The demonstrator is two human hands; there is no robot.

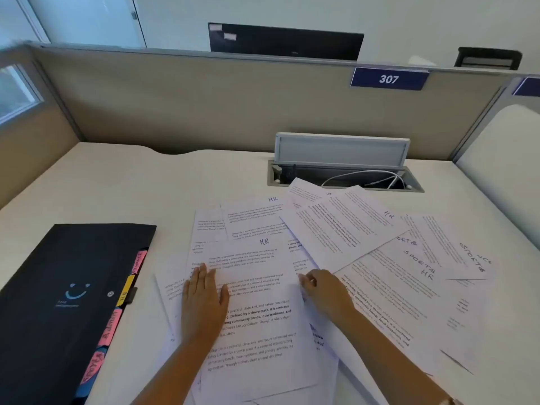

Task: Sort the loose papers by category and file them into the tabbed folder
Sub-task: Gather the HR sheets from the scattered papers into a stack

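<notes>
- While the left hand (201, 302) presses flat, fingers straight, on the top HR sheet (257, 302), the right hand (324, 290) pinches that sheet's right edge.
- Loose papers (380, 258) fan rightward, reaching the cable tray (344, 176).
- Tabbed folder (58, 287) lies closed at the desk's (117, 185) left edge, bare desk behind it.

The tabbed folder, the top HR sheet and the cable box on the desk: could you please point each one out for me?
tabbed folder (67, 276): head view, on its black cover near the smile logo.
top HR sheet (257, 276): head view, on its printed middle between the hands.
cable box (342, 150): head view, on its raised grey lid.
</notes>
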